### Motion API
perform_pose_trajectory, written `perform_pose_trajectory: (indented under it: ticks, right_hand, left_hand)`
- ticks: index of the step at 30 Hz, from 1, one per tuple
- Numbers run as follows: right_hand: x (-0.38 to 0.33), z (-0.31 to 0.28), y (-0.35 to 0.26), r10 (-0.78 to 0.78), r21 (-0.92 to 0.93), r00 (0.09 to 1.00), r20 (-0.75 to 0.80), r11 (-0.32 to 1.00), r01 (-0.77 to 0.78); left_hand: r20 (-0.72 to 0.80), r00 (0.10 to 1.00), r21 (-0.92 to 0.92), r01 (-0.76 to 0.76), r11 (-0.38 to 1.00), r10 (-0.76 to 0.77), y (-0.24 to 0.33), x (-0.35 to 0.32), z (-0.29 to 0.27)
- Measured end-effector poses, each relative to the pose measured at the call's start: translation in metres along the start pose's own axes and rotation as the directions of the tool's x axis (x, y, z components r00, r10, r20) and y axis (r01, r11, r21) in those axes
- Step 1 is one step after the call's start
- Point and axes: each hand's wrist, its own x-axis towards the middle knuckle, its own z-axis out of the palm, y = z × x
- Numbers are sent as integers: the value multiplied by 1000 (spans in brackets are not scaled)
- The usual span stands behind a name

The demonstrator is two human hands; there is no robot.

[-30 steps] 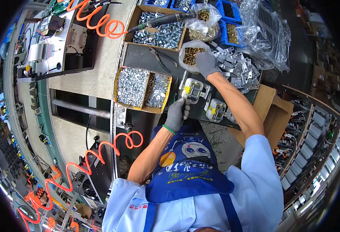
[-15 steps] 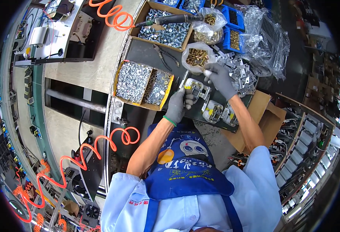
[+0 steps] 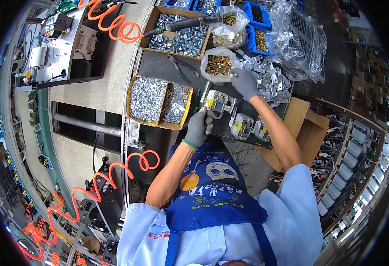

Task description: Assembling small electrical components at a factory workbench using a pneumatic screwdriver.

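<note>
Before you stretches the dark grey desk (image 3: 156, 66), its far left taken up by a big brown cardboard box (image 3: 176, 54) of silvery bolts. Nearer you is a yellow-edged, two-compartment cardboard tray (image 3: 164, 103) of small metal nuts and washers, and to the right of it all a loose heap of flat silver metal brackets (image 3: 272, 84). The change is at the crumpled clear plastic bag (image 3: 216, 79): a second ago your grey-gloved right hand (image 3: 245, 83) reaches into it, half a second ago it is drawn back toward you, and now its bent fingers are at the right rim again. Your grey-gloved left hand (image 3: 197, 127) stays beside the pale, metal-framed assembly (image 3: 219, 101) with a yellow label, which lies on the desk between bag and glove. So the work seems centred on the bag's small brass-coloured screws (image 3: 218, 64), with the assembly kept within reach. Your left grip is curled, its tips at the assembly's near edge; whether it pinches that edge, or your right grip holds a screw, you cannot tell from here.
</note>
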Motion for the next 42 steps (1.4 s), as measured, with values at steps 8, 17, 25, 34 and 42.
perform_pose_trajectory:
  ticks: [8,17,25,34,42]
  right_hand:
    - [36,40,3,208,-320,978,10,927,-194]
    - [15,21,20,79,23,997,-21,997,-78]
    - [9,16,-1,59,-210,992,115,977,-34]
    - [-9,6,-11,-32,-206,972,235,975,82]
    - [22,24,-23,-128,-266,990,58,954,139]
  left_hand:
    - [-17,999,28,41,999,-41,-10,-6,-4]
    - [-49,998,104,44,994,-39,-8,-13,-14]
    - [-58,997,104,46,993,-40,-8,-13,-24]
    - [-89,994,137,70,988,-58,-10,-15,-16]
    - [-107,992,154,86,984,-70,-9,-16,-18]
